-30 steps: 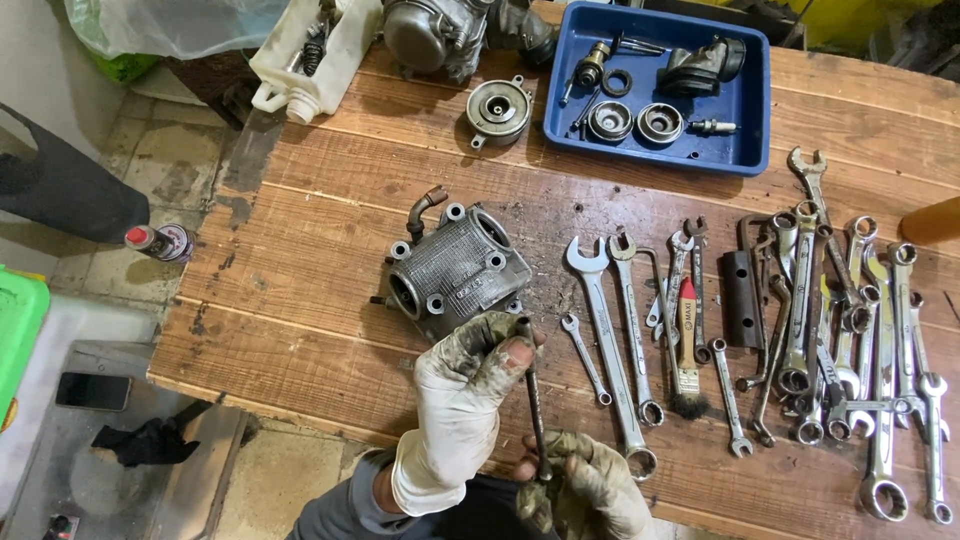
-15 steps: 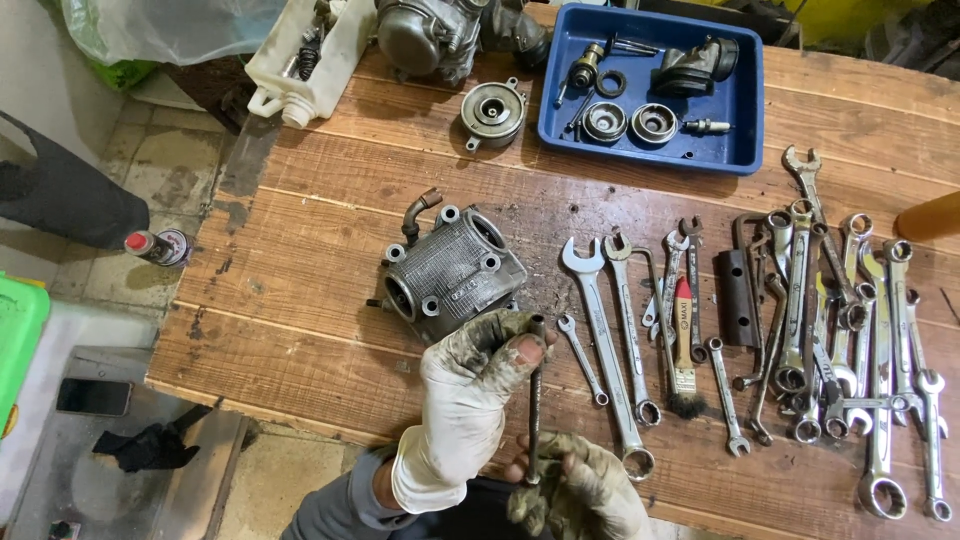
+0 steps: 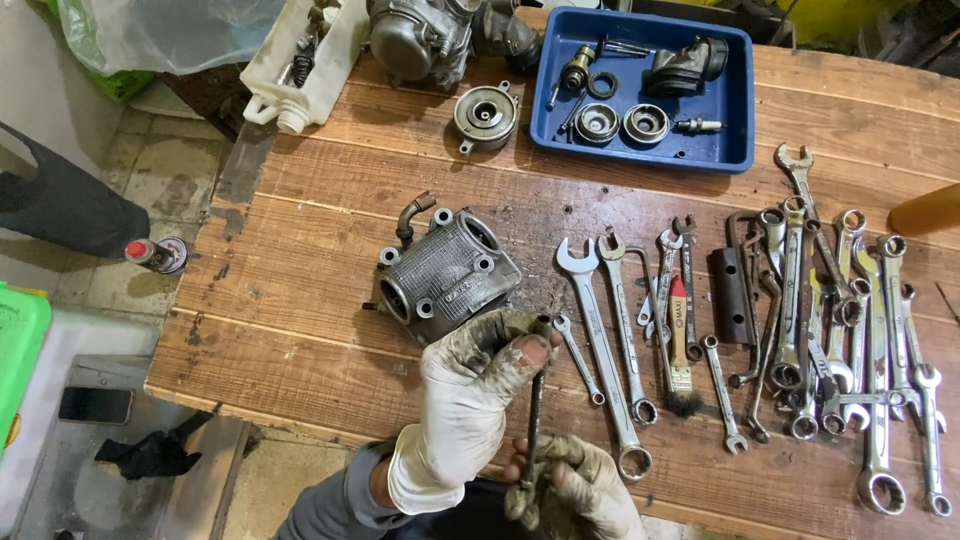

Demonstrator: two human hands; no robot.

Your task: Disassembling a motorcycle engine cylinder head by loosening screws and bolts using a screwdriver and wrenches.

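From the head view I'm looking down at a wooden bench [image 3: 300, 230] covered in engine bits. My left hand [image 3: 470, 400], in a grubby white glove, is pinching the top end of a long thin dark rod [image 3: 533, 400], grip clamped on it between thumb and fingers. My right hand [image 3: 575, 490], in an even dirtier glove, is wrapping around the lower end of the same rod near the bottom edge of the shot, so that grip is clamped on it too. The rod is standing roughly upright between the two hands, just over the near edge of the bench. Right behind the left hand a finned metal cylinder block [image 3: 445, 275] is sitting on the wood, close to my fingers, though I can't tell if they're touching. To the right, a whole spread of combination wrenches [image 3: 800, 320] is lying side by side, with a small red-handled brush [image 3: 680, 345] mixed in. Further back, a blue plastic tray [image 3: 735, 110] is holding small round parts, and a round metal cover [image 3: 485, 117] is sitting just left of it. A white plastic jug [image 3: 300, 60] is lying at the far left corner.
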